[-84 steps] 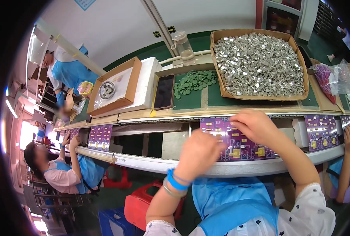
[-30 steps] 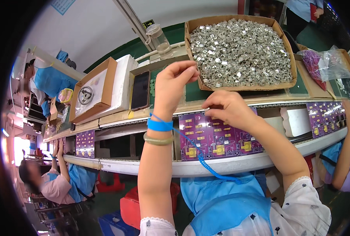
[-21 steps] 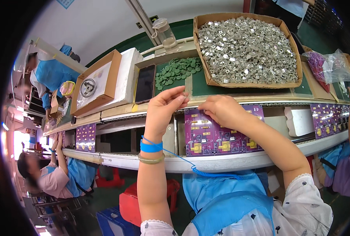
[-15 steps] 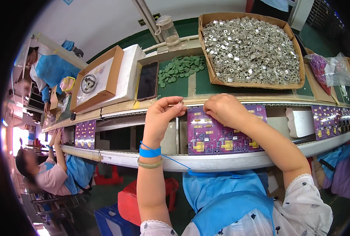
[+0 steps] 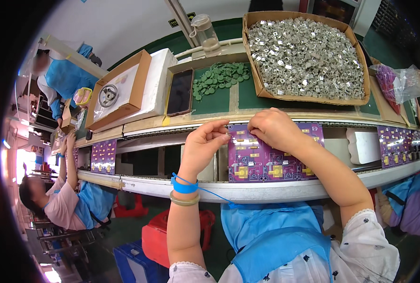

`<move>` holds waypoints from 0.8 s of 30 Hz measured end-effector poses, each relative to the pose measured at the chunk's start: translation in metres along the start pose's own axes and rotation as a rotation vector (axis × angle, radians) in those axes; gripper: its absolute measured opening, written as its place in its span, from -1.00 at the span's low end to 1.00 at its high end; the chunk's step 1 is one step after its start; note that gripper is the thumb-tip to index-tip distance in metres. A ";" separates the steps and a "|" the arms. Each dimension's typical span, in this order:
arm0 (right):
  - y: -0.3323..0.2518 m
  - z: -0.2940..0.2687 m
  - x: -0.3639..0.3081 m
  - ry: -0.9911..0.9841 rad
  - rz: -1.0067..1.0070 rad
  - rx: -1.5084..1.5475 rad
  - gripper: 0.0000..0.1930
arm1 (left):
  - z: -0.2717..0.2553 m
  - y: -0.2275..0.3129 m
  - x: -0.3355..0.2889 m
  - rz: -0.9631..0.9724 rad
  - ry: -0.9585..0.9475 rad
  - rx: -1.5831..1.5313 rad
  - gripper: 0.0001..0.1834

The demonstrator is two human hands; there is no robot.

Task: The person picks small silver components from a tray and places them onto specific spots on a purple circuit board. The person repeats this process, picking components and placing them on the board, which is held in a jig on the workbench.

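Observation:
A purple circuit board point(image 5: 247, 162) with yellow patches and printed outlines lies across the conveyor rails in front of me. At its upper left corner my left hand point(image 5: 205, 144) pinches a small shiny part point(image 5: 228, 135) between thumb and forefinger; the part is too small to name. A blue wrist strap with a coiled cord point(image 5: 185, 186) is round my left wrist. My right hand point(image 5: 277, 129) reaches over the board's upper half, its fingers bent together and down to the surface. Whatever those fingertips hold, if anything, is hidden.
Behind the rail stand a carton of small metal pieces point(image 5: 309, 61), a pile of green discs point(image 5: 219, 80), a dark phone point(image 5: 180, 92) and a clear jug point(image 5: 206, 35). More boards lie along the conveyor point(image 5: 103, 156). Co-workers sit at both sides.
My left hand has moved right and slightly down, bringing its pinched part over the board's corner. My right hand stays over the board. The view has shifted a little.

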State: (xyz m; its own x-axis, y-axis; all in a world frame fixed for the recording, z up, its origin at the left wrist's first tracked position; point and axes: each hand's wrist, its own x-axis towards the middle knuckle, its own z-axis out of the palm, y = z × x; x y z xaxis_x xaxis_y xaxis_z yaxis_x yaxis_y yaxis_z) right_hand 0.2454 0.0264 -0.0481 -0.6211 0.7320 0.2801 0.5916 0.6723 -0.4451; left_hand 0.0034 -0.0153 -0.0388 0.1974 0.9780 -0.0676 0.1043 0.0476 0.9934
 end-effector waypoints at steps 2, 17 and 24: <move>0.000 -0.001 0.000 -0.014 -0.001 0.020 -0.94 | 0.003 0.001 -0.001 0.023 0.023 0.117 -0.66; 0.001 -0.002 -0.010 0.093 -0.017 0.073 -0.87 | 0.018 0.017 0.000 0.418 -0.085 0.991 -0.70; 0.000 -0.046 -0.009 0.322 0.016 0.042 -0.85 | 0.022 0.032 0.007 0.405 -0.115 0.986 -0.70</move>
State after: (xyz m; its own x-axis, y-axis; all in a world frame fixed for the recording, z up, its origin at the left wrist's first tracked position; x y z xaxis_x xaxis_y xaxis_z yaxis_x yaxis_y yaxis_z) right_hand 0.2747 0.0254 -0.0116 -0.4135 0.7442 0.5246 0.5740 0.6603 -0.4842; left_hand 0.0292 -0.0116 -0.0095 0.4797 0.8564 0.1909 0.7415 -0.5120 0.4337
